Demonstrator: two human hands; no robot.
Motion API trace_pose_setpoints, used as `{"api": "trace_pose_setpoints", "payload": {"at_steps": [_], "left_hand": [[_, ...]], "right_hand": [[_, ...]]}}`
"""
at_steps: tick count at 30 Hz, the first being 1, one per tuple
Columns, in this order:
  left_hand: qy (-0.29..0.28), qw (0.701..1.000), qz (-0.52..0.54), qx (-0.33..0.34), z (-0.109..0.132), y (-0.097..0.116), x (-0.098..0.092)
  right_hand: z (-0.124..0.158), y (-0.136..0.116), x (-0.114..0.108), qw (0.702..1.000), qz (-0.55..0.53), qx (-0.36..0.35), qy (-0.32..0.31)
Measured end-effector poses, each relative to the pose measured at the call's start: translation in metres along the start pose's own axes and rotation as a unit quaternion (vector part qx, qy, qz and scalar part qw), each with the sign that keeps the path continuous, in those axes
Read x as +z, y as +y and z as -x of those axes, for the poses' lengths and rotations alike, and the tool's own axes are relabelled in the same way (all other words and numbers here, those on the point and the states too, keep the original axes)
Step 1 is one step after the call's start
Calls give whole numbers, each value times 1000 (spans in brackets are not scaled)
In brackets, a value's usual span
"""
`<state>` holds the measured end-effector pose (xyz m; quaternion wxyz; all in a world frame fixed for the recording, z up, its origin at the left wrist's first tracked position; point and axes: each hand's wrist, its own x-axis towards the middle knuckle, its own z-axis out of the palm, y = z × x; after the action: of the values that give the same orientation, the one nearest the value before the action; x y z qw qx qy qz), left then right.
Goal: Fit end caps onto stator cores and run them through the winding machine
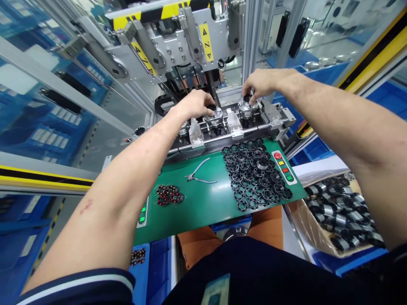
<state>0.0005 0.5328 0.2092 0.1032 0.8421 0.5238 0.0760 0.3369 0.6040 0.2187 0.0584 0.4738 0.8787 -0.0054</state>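
Note:
My left hand (194,104) reaches over the machine's fixture rail (233,127), its fingers curled down onto a round metal-and-black part (214,116) seated in the left holder. To its right, my right hand (259,83) pinches a second round part (247,103) sitting in the right holder. Both parts stay partly hidden under my fingertips. Below the rail lies a green work surface (203,199).
A pile of black ring parts (254,171) covers the green surface's right side, beside a strip of coloured buttons (284,167). Small pliers (199,174) and a few red-wound rings (169,195) lie left. A box of metal cylinders (341,216) stands at right. The machine head (178,40) hangs above.

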Motion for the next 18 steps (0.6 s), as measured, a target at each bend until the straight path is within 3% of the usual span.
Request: {"api": "trace_pose_setpoints", "payload": {"at_steps": [3, 5, 8, 11, 14, 16, 18], "left_hand": [[25, 999, -48, -6, 22, 13, 11], [57, 997, -55, -11, 43, 25, 29], [84, 995, -43, -11, 69, 43, 64], [95, 995, -23, -2, 77, 46, 86], [106, 994, -12, 15, 86, 15, 78], [153, 988, -5, -5, 109, -26, 59], [228, 971, 7, -69, 145, -75, 38]], "right_hand": [[6, -7, -1, 1000, -8, 18, 0], [14, -18, 5, 999, -13, 31, 6], [36, -45, 28, 998, -14, 53, 28], [70, -73, 61, 994, -22, 67, 85], [99, -84, 85, 985, -44, 68, 155], [107, -84, 92, 978, -60, 70, 189], [107, -82, 94, 972, -73, 75, 210]]}}
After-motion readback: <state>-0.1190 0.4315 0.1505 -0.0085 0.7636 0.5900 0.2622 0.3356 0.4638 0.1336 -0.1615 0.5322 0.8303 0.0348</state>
